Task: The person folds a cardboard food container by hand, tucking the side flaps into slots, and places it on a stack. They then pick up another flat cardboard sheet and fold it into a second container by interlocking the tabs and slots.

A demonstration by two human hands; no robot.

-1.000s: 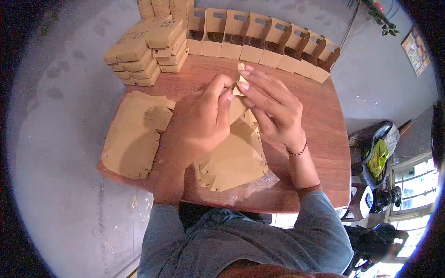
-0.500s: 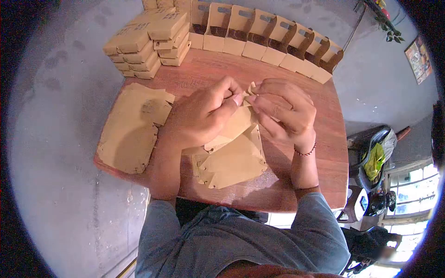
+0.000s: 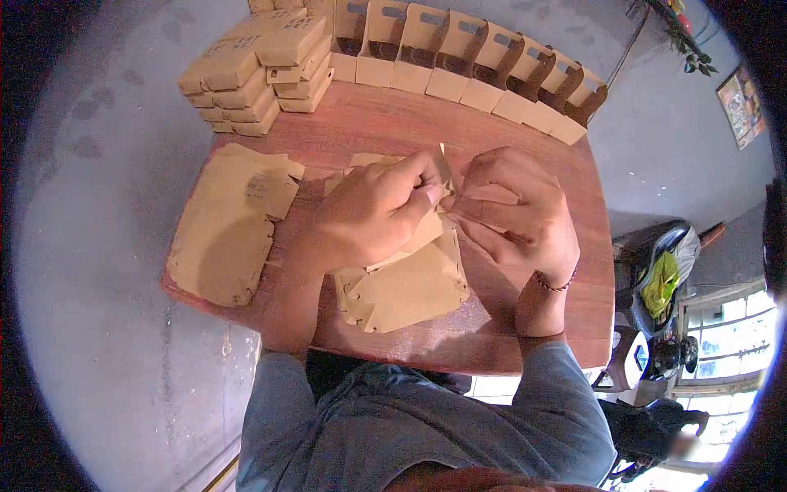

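Note:
My left hand [image 3: 377, 209] pinches the edge of a brown cardboard piece [image 3: 420, 232], whose far part shows beyond my knuckles. Facing it from the right, my right hand [image 3: 520, 209] has its thumb and fingertips closed at a folded corner of the same piece. Part of the cardboard is hidden behind my left hand. Beneath and nearer to me lies a cardboard blank [image 3: 406, 291] with slots and tabs along its edges. Left of my left forearm, more flat cardboard blanks [image 3: 221, 238] lie on the table.
The wooden table [image 3: 541, 328] has stacked, closed cardboard boxes [image 3: 238, 61] at its back left. A curved row of cardboard carriers with handle holes [image 3: 447, 61] lines the back edge. Beyond the right edge are a bag with something yellow [image 3: 664, 283] and a dark-clothed person [image 3: 643, 430].
The held cardboard has tilted and come lower, and more of it shows beyond my left hand. Both hands have moved right and nearer to me, with my right fingers still at its corner.

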